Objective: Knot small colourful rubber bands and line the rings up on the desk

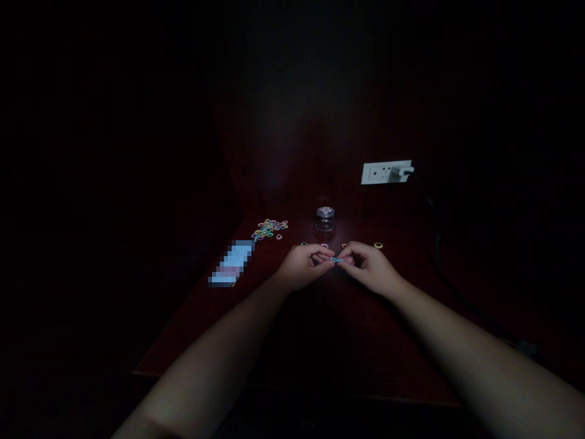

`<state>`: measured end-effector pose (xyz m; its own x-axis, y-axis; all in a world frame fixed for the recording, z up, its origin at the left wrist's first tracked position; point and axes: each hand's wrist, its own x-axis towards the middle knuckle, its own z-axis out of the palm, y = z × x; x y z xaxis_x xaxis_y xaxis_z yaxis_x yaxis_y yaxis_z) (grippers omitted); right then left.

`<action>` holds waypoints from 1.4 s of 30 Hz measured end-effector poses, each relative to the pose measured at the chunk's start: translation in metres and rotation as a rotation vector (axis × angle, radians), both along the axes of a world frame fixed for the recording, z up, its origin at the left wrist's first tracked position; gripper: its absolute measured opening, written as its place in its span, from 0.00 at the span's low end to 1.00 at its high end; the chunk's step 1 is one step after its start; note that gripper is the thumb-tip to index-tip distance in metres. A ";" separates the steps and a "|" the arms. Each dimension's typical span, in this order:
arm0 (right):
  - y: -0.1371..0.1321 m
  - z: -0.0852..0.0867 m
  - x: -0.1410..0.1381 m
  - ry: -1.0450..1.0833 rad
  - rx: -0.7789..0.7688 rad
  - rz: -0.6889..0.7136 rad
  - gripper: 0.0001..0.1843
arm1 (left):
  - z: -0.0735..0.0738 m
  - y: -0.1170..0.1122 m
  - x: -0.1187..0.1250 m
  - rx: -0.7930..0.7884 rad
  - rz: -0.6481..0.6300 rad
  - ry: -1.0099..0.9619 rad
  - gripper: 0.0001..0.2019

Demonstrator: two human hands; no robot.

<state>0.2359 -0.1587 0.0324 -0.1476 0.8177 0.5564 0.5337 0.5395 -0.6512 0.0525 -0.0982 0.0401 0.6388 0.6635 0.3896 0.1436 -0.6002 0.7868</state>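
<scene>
In a very dark scene my left hand (303,266) and my right hand (368,265) meet over a dark reddish table (320,329). Both hands are closed in a pinch on one small blue rubber band (337,260) held between their fingertips. A heap of small coloured rubber bands (269,228) lies at the table's far left. A few single bands lie just beyond my hands, one yellow band (378,246) to the right.
A small clear jar (325,218) stands at the back of the table. A blurred light-blue flat object (232,263) lies at the left edge. A white wall socket (386,172) holds a plug, its dark cable (436,244) hanging down the right.
</scene>
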 end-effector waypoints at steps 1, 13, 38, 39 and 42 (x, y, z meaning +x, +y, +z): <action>0.000 0.000 0.000 -0.002 -0.001 -0.001 0.08 | 0.000 0.000 0.000 -0.002 -0.003 -0.004 0.14; 0.000 -0.001 0.001 0.003 -0.002 0.001 0.07 | -0.003 0.003 0.000 -0.031 -0.043 -0.026 0.11; -0.003 0.003 -0.002 -0.032 -0.040 0.019 0.06 | -0.001 0.001 0.001 -0.120 -0.066 0.003 0.12; -0.003 0.003 -0.002 -0.051 -0.037 0.029 0.06 | -0.001 0.001 0.001 -0.118 -0.067 0.005 0.12; -0.004 0.004 -0.003 -0.068 -0.044 0.053 0.06 | -0.002 0.001 0.001 -0.115 -0.060 0.005 0.12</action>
<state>0.2333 -0.1625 0.0361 -0.2273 0.8310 0.5078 0.5489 0.5400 -0.6381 0.0537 -0.0975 0.0384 0.6802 0.6643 0.3100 0.1145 -0.5140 0.8501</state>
